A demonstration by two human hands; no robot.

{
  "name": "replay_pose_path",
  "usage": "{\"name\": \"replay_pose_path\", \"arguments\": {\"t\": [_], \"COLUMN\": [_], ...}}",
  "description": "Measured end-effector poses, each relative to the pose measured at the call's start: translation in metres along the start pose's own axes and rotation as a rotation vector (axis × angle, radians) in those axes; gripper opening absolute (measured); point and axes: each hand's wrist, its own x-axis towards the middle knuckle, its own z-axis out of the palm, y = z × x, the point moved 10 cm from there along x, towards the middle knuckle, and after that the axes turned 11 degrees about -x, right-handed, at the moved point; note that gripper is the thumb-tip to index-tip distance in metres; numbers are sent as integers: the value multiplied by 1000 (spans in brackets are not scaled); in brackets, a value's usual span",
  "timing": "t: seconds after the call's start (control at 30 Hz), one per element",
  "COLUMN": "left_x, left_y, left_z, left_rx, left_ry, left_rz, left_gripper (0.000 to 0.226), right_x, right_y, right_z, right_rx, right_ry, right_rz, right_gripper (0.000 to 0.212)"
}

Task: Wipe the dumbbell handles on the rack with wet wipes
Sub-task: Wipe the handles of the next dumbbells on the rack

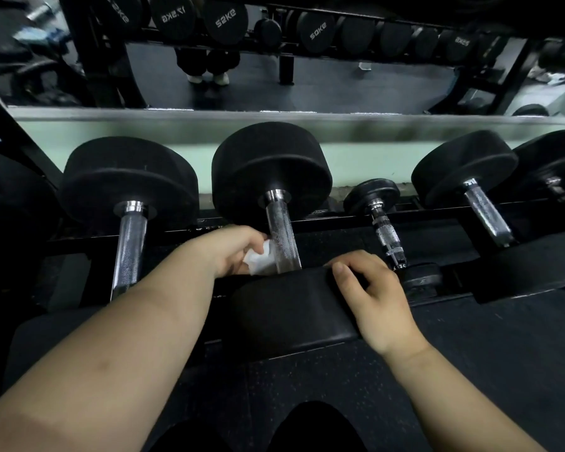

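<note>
Fingers of the left hand are pinching a wet wipe against the middle dumbbell's chrome handle, lying right at their 3 o'clock and running 12-to-6, while the right hand is curling its fingers over the near head.

White wipe bunched vs chrome handle of mid dumbbell, handle prob. wet; lies across rack.
</note>
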Motion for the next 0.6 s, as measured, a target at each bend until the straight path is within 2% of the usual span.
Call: {"name": "replay_pose_path", "arguments": {"t": [0.1, 0.17, 0.23, 0.3, 0.4, 0.5, 0.6], "left_x": [2, 7, 9, 9, 2, -1, 5], "left_y": [-1, 9, 13, 10, -1, -1, 16], "left_z": [3, 0, -7, -10, -4, -3, -12], "left_rx": [-62, -183, -239, -78, 98, 83, -90], "left_ry": [-51, 17, 126, 146, 76, 85, 186], "left_rz": [-38, 76, 168, 154, 53, 45, 154], "left_gripper": [18, 13, 19, 26, 49, 57, 57], "right_x": [0, -1, 0, 0, 0, 0, 1], "right_y": [-1, 0, 1, 1, 0, -1, -1], "right_z": [-2, -1, -1, 0, -1, -4, -5], "right_rx": [-17, -12, -8, -3, -9, -35, -37], "right_ry": [15, 18, 8, -5, -11, 26, 41], "right_rz": [-12, -11, 1, 9, 12, -4, -8], "right_gripper": [17, 17, 14, 13, 14, 35, 53]}}
